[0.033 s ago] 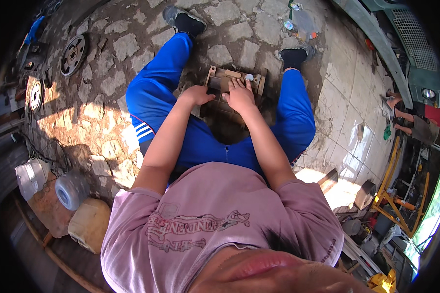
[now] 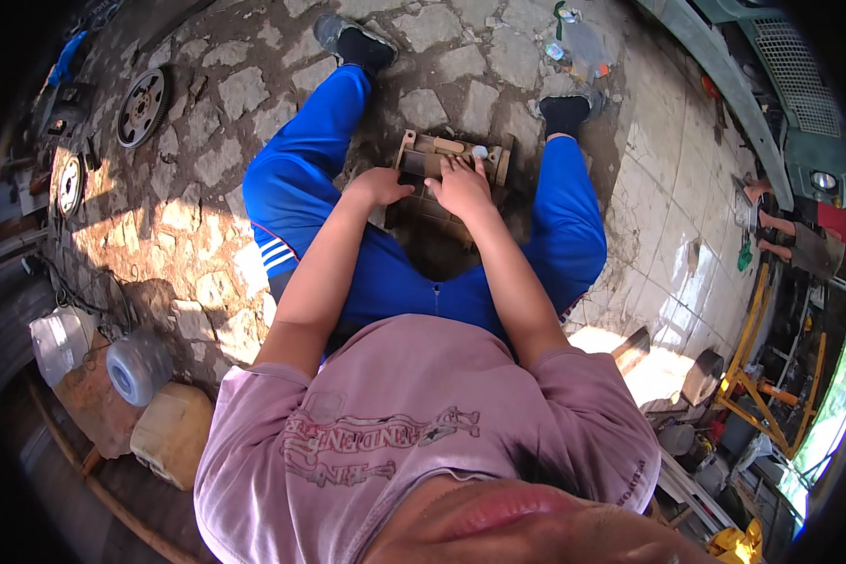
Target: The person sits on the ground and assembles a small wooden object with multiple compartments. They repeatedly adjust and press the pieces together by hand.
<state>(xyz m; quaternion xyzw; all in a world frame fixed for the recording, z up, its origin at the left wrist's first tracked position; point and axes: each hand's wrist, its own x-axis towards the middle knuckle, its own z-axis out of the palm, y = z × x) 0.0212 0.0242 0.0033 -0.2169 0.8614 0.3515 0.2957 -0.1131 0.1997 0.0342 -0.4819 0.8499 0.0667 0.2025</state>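
Right fingers [image 2: 458, 166] lie spread on a boxy, tan-brown block [image 2: 427, 145]; left fingers [image 2: 403, 190] unclear.

Brownish blocky frame [image 2: 449, 147] — between legs [image 2: 296, 179] (round white piece [image 2: 479, 151], far side).

Right hand [image 2: 462, 188] rests on a brown frame [image 2: 451, 147] — left hand [image 2: 378, 187] alongside.

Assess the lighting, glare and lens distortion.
Head view: sunlight makes bright patches on stone paving and tile floor; left hand and right hand lie in shade. Head view, right edge: bright opening looks blown out; vehicle bumper appears bowed by the fisheye.
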